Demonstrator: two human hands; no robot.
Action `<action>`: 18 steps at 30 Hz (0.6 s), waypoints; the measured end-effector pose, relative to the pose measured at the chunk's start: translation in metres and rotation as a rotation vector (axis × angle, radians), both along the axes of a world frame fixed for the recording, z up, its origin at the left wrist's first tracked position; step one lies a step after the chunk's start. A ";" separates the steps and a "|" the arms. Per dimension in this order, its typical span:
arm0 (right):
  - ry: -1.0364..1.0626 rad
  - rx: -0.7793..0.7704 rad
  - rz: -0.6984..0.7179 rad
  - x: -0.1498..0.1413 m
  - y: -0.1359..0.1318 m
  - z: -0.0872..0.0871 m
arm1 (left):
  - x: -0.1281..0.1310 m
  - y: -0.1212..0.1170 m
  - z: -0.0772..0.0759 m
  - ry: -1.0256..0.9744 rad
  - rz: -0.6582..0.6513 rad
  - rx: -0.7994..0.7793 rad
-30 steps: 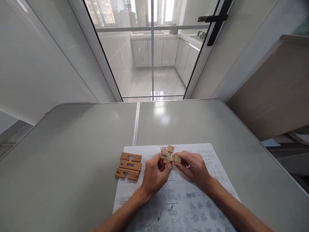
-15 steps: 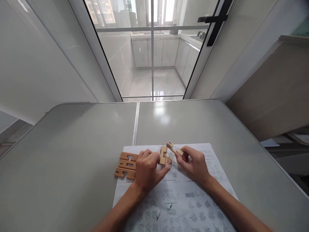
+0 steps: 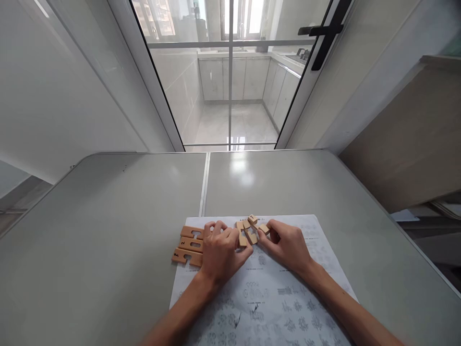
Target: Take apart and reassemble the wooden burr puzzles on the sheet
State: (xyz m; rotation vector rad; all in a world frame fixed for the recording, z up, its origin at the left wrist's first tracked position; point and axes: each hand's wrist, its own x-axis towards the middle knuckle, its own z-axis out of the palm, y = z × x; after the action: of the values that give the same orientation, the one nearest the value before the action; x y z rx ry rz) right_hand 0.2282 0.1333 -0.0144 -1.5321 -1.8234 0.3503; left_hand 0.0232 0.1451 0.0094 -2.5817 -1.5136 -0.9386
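Observation:
Over a printed sheet point(image 3: 268, 307), my left hand point(image 3: 221, 252) is closed, pinching a pale notched wooden puzzle piece point(image 3: 242, 242). Another pale notched piece point(image 3: 252, 237) sits against it on the right; whether the two interlock I cannot tell. Between its thumb and fingers, my right hand point(image 3: 288, 242) grips a third pale piece point(image 3: 264, 229), thin in the middle with blocky ends, tilted close to the others. A dark numeral marks its far end. Left of my left hand lie three darker brown slotted wooden pieces point(image 3: 190, 244) in a stack of rows, their right ends hidden by my fingers.
The grey table point(image 3: 108, 230) has a pale metal seam point(image 3: 204, 185) across it. Beyond the far edge stands a glass door with a black handle point(image 3: 320, 31). A white wall panel rises on the left, a brown panel point(image 3: 399, 139) on the right.
My right hand has brought its pale piece lower and closer to the pieces in my left hand. The left-held pieces have turned a little. The view has shifted slightly.

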 end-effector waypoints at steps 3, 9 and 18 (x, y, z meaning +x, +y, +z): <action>-0.048 0.013 0.034 0.000 0.000 0.000 | 0.001 -0.001 -0.002 0.005 -0.011 -0.034; -0.137 0.066 0.115 0.002 0.002 0.002 | 0.003 -0.002 0.000 -0.005 -0.029 -0.078; -0.216 0.074 0.195 0.007 0.003 0.005 | 0.007 -0.005 0.004 -0.017 -0.064 -0.132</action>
State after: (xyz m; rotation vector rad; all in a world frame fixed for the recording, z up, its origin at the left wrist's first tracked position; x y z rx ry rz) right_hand 0.2348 0.1366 -0.0097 -1.3892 -2.1373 0.2112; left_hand 0.0299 0.1405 0.0132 -2.7349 -1.5560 -0.8973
